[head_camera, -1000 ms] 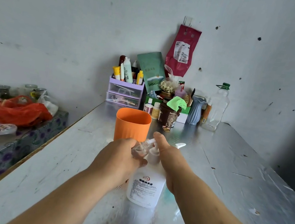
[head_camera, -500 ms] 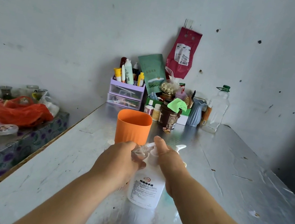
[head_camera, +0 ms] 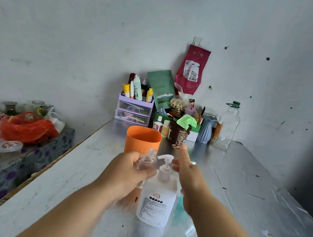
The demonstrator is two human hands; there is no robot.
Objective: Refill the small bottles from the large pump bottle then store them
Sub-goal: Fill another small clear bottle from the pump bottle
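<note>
Head view: left hand [head_camera: 125, 174] fingers grip the small bottle [head_camera: 146, 160], maybe under the pump bottle [head_camera: 158, 195] spout; right hand [head_camera: 188, 175] fingers are loose. Crooked aim could spill soap.

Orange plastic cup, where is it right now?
In the head view, the orange plastic cup stands on the silvery metal table, mid-frame, just behind the left hand gripping a small clear bottle, beyond the large white pump bottle.

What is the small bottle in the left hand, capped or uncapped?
Uncapped: the small clear bottle, gripped by the left hand, shows a bare open neck.
</note>
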